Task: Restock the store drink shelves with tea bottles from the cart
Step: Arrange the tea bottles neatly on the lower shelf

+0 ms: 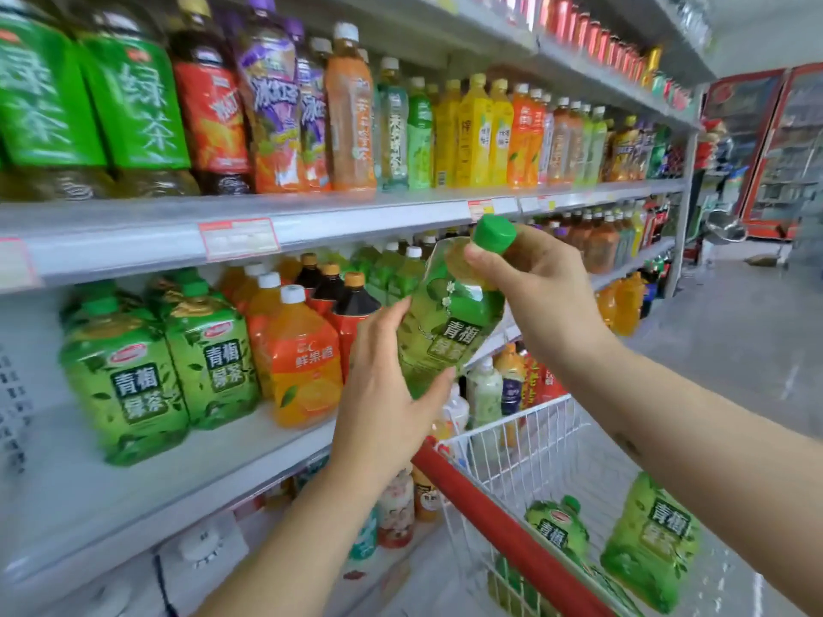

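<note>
We hold a green tea bottle (450, 313) up in the air with both hands, tilted, in front of the middle shelf (147, 465). Our left hand (387, 394) wraps around its bottom part, fingers curled on the label. Our right hand (539, 287) grips the neck just under the green cap (493, 233). The label says 青梅绿茶 in dark letters. Two bottles just like it (160, 371) stand on the middle shelf with the same words and a small red logo we cannot read. Beside them an orange bottle (303, 362) says 鲜果橙. On the shelf above, big green bottles (89, 100) say 绿茶. Two more green tea bottles (650, 541) lie in the white wire cart (547, 443) with the red handle (503, 536).
</note>
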Available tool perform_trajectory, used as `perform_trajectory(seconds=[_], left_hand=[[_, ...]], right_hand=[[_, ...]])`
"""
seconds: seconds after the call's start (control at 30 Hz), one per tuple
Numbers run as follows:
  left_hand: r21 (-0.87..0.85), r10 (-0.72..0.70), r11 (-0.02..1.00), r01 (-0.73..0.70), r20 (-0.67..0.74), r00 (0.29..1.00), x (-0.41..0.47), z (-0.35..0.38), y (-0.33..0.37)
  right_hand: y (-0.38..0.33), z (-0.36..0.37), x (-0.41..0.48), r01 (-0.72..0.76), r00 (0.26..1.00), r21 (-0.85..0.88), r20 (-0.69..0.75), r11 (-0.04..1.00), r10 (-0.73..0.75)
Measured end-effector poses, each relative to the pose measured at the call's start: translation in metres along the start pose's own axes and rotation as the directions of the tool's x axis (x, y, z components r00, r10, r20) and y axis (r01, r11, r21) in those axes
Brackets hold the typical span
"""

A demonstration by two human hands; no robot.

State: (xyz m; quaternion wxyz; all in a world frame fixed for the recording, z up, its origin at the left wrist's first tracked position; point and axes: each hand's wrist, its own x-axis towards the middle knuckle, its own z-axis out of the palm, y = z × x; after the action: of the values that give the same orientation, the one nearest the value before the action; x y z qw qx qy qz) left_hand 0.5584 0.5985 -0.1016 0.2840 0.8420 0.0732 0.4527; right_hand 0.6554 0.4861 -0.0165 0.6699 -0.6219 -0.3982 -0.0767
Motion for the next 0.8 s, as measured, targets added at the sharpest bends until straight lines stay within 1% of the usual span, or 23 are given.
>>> perform_trajectory(seconds=[0.07, 0.17, 0.27, 0.37, 0.43, 0.53, 0.67, 0.8], left_hand=[[0.093, -0.018, 0.995, 0.030, -0.128, 0.992, -0.013, -0.018, -0.014], [0.186, -0.117, 0.967, 0.173, -0.277, 0.954, -0.037, -0.043, -0.037], [0.244, -0.169, 0.931, 0.271, -0.370, 0.913, -0.056, -0.069, -0.061], [0.295, -0.186, 0.899, 0.324, -0.412, 0.892, -0.066, -0.097, -0.086], [0.304, -0.237, 0.878, 0.370, -0.396, 0.887, -0.065, -0.115, -0.103], [0.218, -0.331, 0.885, 0.412, -0.327, 0.885, -0.058, -0.136, -0.128], [0.109, -0.394, 0.902, 0.418, -0.194, 0.899, -0.049, -0.150, -0.151], [0.074, -0.447, 0.890, 0.450, -0.048, 0.893, -0.046, -0.152, -0.168]], right_hand=[[-0.002, 0.035, -0.003, 0.000, 0.998, 0.052, 0.064, 0.999, -0.004], [-0.002, 0.088, -0.015, -0.041, 0.988, 0.132, 0.155, 0.990, 0.020], [-0.002, 0.136, -0.029, -0.044, 0.969, 0.162, 0.248, 0.986, 0.003], [-0.002, 0.173, -0.037, -0.060, 0.954, 0.173, 0.300, 0.983, 0.005], [-0.003, 0.194, -0.039, -0.057, 0.954, 0.163, 0.299, 0.985, 0.006], [0.003, 0.223, -0.038, -0.057, 0.962, 0.143, 0.273, 0.988, 0.016], [0.018, 0.247, -0.030, -0.057, 0.972, 0.053, 0.231, 0.997, 0.043], [0.034, 0.257, -0.024, -0.069, 0.969, -0.031, 0.236, 0.997, 0.074]])
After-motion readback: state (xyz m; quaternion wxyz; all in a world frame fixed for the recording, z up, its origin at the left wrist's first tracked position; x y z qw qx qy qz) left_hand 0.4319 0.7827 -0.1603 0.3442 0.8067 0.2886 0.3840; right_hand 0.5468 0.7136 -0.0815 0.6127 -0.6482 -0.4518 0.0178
